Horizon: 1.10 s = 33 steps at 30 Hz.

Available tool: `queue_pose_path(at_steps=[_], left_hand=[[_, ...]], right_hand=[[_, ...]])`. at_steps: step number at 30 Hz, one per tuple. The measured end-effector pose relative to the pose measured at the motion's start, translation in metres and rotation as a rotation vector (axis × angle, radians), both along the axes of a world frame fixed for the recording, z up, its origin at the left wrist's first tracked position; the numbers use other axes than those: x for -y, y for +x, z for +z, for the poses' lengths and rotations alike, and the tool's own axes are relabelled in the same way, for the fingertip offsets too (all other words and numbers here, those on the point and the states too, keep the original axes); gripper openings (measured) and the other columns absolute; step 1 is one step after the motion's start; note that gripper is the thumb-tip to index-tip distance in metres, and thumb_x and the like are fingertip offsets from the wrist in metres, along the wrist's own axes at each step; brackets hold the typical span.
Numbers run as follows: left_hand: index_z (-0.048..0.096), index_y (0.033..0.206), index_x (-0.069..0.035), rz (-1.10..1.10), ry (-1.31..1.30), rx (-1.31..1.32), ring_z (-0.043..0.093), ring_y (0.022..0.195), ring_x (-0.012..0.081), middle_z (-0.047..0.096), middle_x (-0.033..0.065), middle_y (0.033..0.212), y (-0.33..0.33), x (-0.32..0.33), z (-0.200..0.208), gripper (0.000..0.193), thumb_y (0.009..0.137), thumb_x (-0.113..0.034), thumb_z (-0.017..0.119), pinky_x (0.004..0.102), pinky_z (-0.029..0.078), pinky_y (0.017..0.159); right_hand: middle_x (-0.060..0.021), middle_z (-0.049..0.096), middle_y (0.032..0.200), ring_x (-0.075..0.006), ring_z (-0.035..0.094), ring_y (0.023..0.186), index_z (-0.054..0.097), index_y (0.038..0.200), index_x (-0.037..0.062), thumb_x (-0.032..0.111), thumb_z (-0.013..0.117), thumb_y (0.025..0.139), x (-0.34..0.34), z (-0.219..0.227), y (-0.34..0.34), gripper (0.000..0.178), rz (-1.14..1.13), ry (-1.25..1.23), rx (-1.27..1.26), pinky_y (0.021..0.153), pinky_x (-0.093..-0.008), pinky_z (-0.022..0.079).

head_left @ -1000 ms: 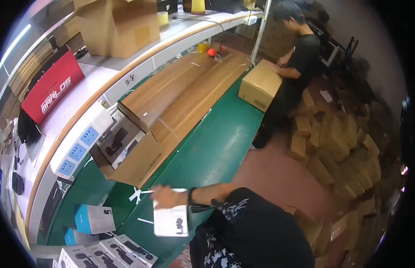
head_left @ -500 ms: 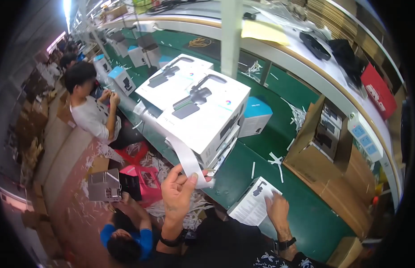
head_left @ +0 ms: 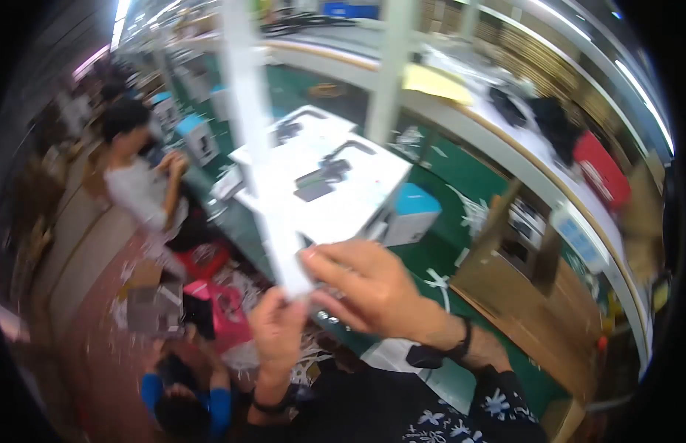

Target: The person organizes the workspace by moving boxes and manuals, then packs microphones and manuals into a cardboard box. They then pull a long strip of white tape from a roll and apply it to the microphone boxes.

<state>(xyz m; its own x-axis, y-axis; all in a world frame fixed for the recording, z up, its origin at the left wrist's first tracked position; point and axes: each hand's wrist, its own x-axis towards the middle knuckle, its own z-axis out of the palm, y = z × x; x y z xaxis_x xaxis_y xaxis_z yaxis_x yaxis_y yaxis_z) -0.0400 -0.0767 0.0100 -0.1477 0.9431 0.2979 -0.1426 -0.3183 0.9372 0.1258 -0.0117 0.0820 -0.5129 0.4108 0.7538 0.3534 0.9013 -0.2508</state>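
A long white paper strip (head_left: pixel 256 140) rises from my two hands across the head view, smeared by motion. My left hand (head_left: pixel 278 332) pinches its lower end between thumb and fingers. My right hand (head_left: pixel 383 292) has come in beside it, with thumb and fingers closed at the strip's edge just above the left fingertips. Behind the strip stands a stack of white printed boxes (head_left: pixel 365 177) with pictures of a black device on top. A smaller white box (head_left: pixel 387 356) lies on the bench, partly hidden by my right forearm.
Right of the stack stands a blue-and-white box (head_left: pixel 415 214). Further right is an open brown carton (head_left: pixel 498 284) holding boxes, near a white power strip (head_left: pixel 579 236) on the shelf edge. Paper strips litter the green bench (head_left: pixel 461 166). Two co-workers (head_left: pixel 140 181) sit at the left.
My right hand has left the small box and moved left and up to the strip. The strip, earlier hanging by the stack, now stands up tall from my left hand. The view has shifted slightly.
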Motion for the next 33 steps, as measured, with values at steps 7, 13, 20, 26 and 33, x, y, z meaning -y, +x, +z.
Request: queue_pose_path(at_steps=[7,13,20,26,33], left_hand=[[0.053,0.111,0.007,0.177,-0.008,0.091,0.064,0.087,0.028,0.065,0.0211,0.095,-0.065,0.009,-0.07,0.032,0.099,-0.023,0.055,0.0372,0.054,0.08],[0.054,0.108,0.007,0.155,-0.126,0.119,0.067,0.08,0.0249,0.067,0.0204,0.096,-0.024,0.0,-0.042,0.023,0.096,-0.012,0.055,0.0375,0.058,0.073],[0.062,0.11,0.012,0.031,-0.111,0.01,0.069,0.085,0.0211,0.071,0.0171,0.098,-0.004,0.004,-0.006,0.026,0.095,-0.009,0.058,0.0305,0.054,0.081],[0.066,0.101,0.008,0.094,-0.141,-0.172,0.067,0.078,0.0151,0.069,0.0132,0.087,-0.005,0.022,0.02,0.016,0.092,-0.003,0.058,0.0271,0.05,0.07],[0.063,0.099,0.005,-0.011,0.22,-0.762,0.061,0.065,0.0352,0.06,0.0175,0.077,-0.021,0.013,0.04,0.014,0.087,0.001,0.059,0.0356,0.047,0.055]], right_hand=[[-0.0141,0.061,0.069,-0.0285,0.061,0.062,0.016,0.148,-0.0088,0.004,0.057,0.081,-0.003,-0.191,0.146,0.08,-1.002,-0.683,-0.421,0.061,-0.0395,0.05],[-0.0157,0.063,0.076,-0.0257,0.057,0.065,0.039,0.143,-0.0043,0.01,0.056,0.085,0.032,-0.226,0.325,0.062,-1.443,-0.46,-0.267,0.065,-0.0396,0.049],[-0.0114,0.064,0.093,-0.0252,0.063,0.077,0.067,0.108,0.0033,-0.002,0.073,0.069,0.033,-0.056,0.069,0.04,-0.261,-0.033,-0.047,0.064,-0.0341,0.051],[-0.009,0.063,0.102,-0.0239,0.06,0.085,0.068,0.11,0.0044,0.008,0.077,0.071,0.013,-0.007,0.001,0.04,0.026,0.122,-0.004,0.068,-0.0343,0.049],[-0.0086,0.063,0.105,-0.0239,0.059,0.092,0.068,0.101,0.001,0.011,0.067,0.068,0.0,0.002,0.003,0.034,0.122,0.211,0.207,0.072,-0.0344,0.047]])
